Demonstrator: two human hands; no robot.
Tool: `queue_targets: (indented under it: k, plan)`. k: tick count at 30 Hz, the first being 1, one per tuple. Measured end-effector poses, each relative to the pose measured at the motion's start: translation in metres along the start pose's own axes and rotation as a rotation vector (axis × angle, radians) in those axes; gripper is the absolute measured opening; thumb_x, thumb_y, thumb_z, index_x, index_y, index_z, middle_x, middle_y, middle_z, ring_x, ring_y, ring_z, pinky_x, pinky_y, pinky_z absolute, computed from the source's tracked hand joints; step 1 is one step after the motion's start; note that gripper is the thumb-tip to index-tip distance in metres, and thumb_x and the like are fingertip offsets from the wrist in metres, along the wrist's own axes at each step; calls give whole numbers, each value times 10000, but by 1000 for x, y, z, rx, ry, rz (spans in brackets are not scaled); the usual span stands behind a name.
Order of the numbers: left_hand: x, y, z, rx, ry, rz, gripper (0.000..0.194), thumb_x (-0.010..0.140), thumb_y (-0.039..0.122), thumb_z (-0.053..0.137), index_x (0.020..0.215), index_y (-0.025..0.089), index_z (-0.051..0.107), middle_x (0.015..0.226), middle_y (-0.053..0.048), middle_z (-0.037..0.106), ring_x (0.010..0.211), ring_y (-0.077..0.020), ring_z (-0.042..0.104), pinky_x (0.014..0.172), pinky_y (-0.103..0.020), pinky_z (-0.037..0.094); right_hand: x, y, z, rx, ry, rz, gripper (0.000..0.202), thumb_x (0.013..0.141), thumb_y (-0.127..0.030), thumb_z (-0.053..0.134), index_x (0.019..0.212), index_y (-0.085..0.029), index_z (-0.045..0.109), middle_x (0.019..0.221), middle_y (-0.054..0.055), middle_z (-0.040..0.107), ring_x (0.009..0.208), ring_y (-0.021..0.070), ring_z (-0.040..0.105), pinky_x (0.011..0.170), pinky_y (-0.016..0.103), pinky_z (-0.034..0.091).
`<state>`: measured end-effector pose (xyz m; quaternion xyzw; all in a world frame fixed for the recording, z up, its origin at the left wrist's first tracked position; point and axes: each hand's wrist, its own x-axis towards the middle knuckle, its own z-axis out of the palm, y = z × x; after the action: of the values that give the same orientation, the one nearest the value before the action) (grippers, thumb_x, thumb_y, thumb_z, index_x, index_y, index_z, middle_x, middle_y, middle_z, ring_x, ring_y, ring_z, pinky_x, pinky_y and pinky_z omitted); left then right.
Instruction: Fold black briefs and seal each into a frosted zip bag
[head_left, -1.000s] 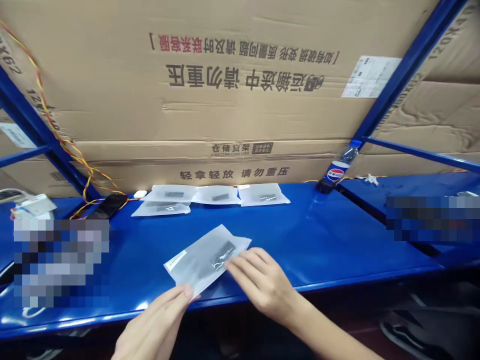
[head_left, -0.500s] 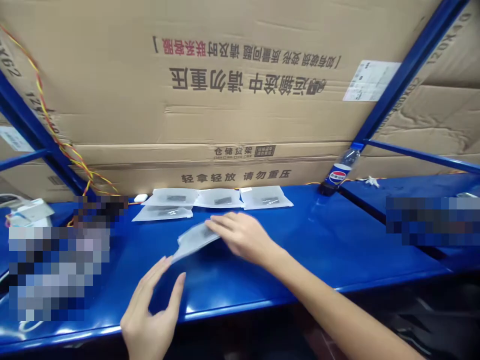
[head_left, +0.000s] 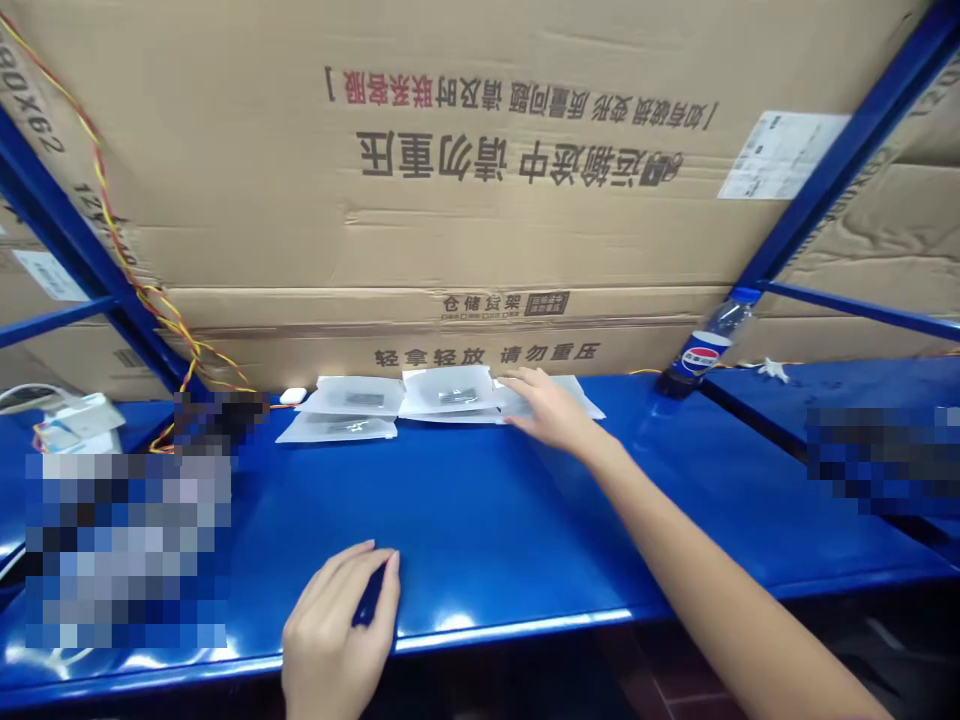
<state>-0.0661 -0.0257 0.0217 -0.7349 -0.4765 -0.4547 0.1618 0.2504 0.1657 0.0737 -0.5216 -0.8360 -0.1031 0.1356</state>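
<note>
Several frosted zip bags lie at the back of the blue shelf, with small dark items showing through the film. A frosted bag (head_left: 442, 400) in the middle rests on top of another. My right hand (head_left: 551, 412) is at its right end, thumb and fingers apart, over part of the right-hand bag (head_left: 585, 390). To the left, one bag (head_left: 341, 392) overlaps a lower bag (head_left: 337, 428). Near the front edge my left hand (head_left: 337, 625) is curled, thumb and forefinger tips together, with nothing visible in it.
A cola bottle (head_left: 705, 350) leans by the right blue post. Behind the shelf top (head_left: 465, 520) stands a large cardboard sheet (head_left: 420, 240). Red and yellow wires (head_left: 180, 325) run down the left post. White adapters (head_left: 79, 425) and a blurred-out object (head_left: 142, 540) are on the left.
The bag that was in my right hand has moved away from me onto the middle bag, and the fingers have parted. My left hand has drawn back, its thumb closing toward the fingers.
</note>
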Motion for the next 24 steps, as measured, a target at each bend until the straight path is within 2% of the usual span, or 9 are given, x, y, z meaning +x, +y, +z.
queue_targets:
  k: [2, 4, 9, 11, 14, 17, 19, 21, 24]
  plan:
    - [0, 0, 1, 8, 5, -2, 69, 1029, 214, 654, 998, 207, 715, 895, -22, 787, 900, -212, 776, 874, -333, 558, -14, 22, -3, -49, -63, 60, 496, 871, -105, 686, 1365, -138, 677, 1434, 202, 665, 1290, 344, 644, 1060, 424, 510]
    - [0, 0, 3, 21, 15, 1, 64, 1028, 209, 657, 999, 205, 714, 895, -24, 786, 895, -211, 774, 870, -335, 555, -26, 37, -6, -90, -117, 91, 372, 876, -44, 619, 1214, -146, 736, 1274, 177, 747, 1125, 301, 719, 927, 355, 540]
    - [1, 3, 2, 31, 39, 20, 54, 1013, 183, 675, 976, 194, 713, 869, -22, 779, 876, -206, 773, 842, -328, 569, -63, 42, -19, -144, -152, 85, 263, 989, -73, 499, 988, -140, 753, 999, 152, 794, 936, 266, 753, 770, 308, 529]
    - [2, 7, -2, 0, 34, 29, 50, 1009, 169, 676, 1000, 192, 719, 888, -28, 785, 915, -213, 775, 865, -332, 589, -90, 32, -25, -133, -90, 21, 275, 1011, -102, 491, 985, -152, 760, 994, 139, 801, 928, 270, 758, 777, 329, 551]
    - [5, 20, -5, -60, -26, 91, 144, 1003, 163, 679, 1133, 178, 737, 1032, -65, 810, 1073, -241, 762, 933, -351, 616, -139, 1, -31, -44, 274, -198, 282, 1050, -139, 491, 1077, -176, 769, 1084, 119, 816, 960, 255, 774, 851, 368, 604]
    - [11, 38, -3, -118, -150, 231, 278, 1017, 172, 656, 1289, 160, 718, 1225, -108, 792, 1250, -271, 705, 994, -376, 622, -176, -44, -35, 65, 419, -316, 303, 1043, -99, 540, 1241, -210, 740, 1193, 72, 811, 1136, 235, 757, 1019, 386, 601]
    - [16, 47, 1, -180, -153, 313, 265, 1015, 126, 635, 1261, 154, 730, 1218, -111, 798, 1235, -262, 713, 1007, -383, 622, -185, -72, -37, 139, 434, -331, 321, 1048, -98, 537, 1296, -189, 719, 1236, 78, 801, 1208, 231, 734, 1063, 379, 592]
    - [21, 50, 2, -240, -90, 338, 237, 999, 55, 618, 1176, 149, 745, 1116, -94, 822, 1118, -225, 757, 991, -360, 623, -184, -88, -38, 209, 489, -311, 323, 1035, -72, 544, 1290, -163, 719, 1239, 96, 799, 1210, 231, 735, 1093, 394, 585]
    - [26, 42, -3, -234, -41, 283, 227, 997, 33, 612, 1139, 151, 744, 1043, -69, 829, 1020, -190, 780, 950, -311, 620, -178, -90, -35, 294, 577, -225, 287, 1014, -56, 584, 1228, -160, 745, 1169, 110, 813, 1139, 237, 766, 1053, 413, 619]
